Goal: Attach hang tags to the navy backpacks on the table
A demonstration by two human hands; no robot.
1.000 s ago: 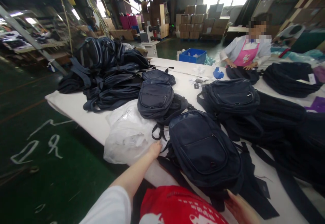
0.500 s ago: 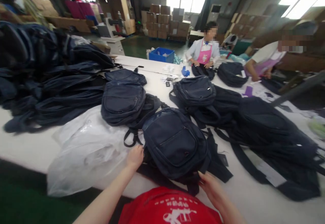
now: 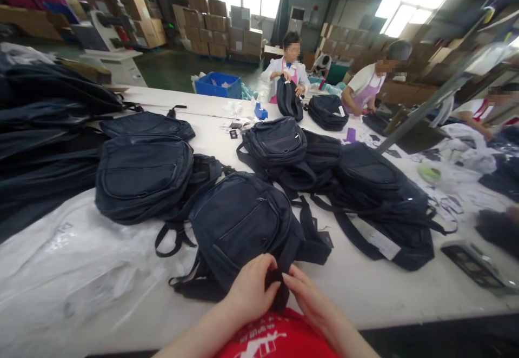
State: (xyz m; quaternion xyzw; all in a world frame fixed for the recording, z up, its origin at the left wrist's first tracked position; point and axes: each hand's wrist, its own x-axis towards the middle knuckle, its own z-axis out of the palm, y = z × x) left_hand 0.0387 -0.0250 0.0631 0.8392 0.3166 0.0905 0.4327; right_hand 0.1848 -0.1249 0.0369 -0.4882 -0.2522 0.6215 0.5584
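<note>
A dark navy backpack (image 3: pixel 243 228) lies front side up on the table before me, tilted, with its straps spread out at both sides. At its near edge, my left hand (image 3: pixel 254 286) is closed with thumb and fingers curled round a dark backpack strap (image 3: pixel 279 296). Close beside it, my right hand (image 3: pixel 305 292) pinches the same dark strap from the right. The strap's lower end is partly hidden by my fingers. Another navy backpack (image 3: pixel 141 177) lies to the left, and a further backpack (image 3: pixel 278 144) is just beyond.
Clear plastic sheeting (image 3: pixel 81 271) covers the table's left front. More backpacks (image 3: pixel 381 206) are heaped at right, near a metal pole (image 3: pixel 438 104). A blue bin (image 3: pixel 218 85) stands across the table. Co-workers (image 3: pixel 288 71) handle bags on the far side.
My left hand has moved right from the backpack's left side to its near edge, beside my right hand. My view has turned right. A co-worker across the table has lifted a bag upright.
</note>
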